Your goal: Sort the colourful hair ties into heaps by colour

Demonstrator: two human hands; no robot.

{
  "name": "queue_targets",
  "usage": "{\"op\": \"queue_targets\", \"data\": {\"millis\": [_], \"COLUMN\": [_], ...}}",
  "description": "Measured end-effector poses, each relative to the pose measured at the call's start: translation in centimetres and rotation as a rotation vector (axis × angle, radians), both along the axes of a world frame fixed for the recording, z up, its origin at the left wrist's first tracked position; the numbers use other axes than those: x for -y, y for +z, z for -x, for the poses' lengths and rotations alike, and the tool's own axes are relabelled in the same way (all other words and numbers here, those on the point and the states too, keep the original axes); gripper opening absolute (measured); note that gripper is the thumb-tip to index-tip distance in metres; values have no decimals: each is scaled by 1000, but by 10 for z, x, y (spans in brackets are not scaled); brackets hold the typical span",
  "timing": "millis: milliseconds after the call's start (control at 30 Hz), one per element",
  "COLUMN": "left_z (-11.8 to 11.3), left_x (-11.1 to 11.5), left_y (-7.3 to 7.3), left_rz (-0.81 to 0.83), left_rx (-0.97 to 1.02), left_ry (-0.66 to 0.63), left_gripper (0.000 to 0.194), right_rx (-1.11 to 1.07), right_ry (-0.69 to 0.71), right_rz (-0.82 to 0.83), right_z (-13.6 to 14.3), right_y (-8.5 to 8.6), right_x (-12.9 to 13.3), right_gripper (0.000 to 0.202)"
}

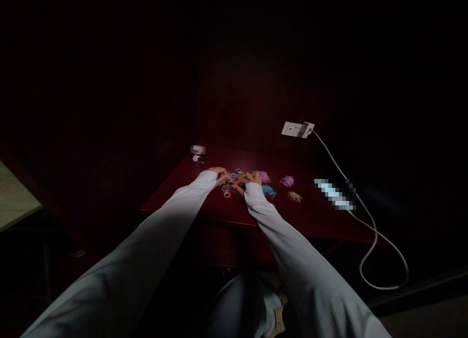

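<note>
Rings scattered in mixed colours on a dark red table, left hand and right hand curled at either side, whether either grips one impossible to tell, pink pile and blue pile beside the right hand

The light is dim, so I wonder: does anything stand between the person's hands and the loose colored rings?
Nothing visible does: the left hand and right hand are right at the colored rings. The pink pile lies beside the right hand, and the clear container stands beyond the left hand, off to the side.
</note>
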State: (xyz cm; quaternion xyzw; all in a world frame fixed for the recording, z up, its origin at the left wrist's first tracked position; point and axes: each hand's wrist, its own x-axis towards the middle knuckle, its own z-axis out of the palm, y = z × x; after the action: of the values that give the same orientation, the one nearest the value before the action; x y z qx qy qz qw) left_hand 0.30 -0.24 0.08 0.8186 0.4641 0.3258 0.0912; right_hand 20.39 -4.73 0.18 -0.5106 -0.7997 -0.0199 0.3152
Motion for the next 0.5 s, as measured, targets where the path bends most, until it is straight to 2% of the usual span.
{"op": "queue_targets", "data": {"millis": [267,500], "left_z": [-10,-14], "left_x": [-2,-2], "left_y": [-2,0], "left_rz": [21,28], "left_rx": [55,79], "left_ry": [6,-9], "left_gripper": [29,30], "right_rx": [-66,-153], "right_ry": [-143,-159], "right_rz": [21,59], "right_z": [0,-1], "right_y": [12,7], "right_x": [6,0], "right_gripper": [12,16]}}
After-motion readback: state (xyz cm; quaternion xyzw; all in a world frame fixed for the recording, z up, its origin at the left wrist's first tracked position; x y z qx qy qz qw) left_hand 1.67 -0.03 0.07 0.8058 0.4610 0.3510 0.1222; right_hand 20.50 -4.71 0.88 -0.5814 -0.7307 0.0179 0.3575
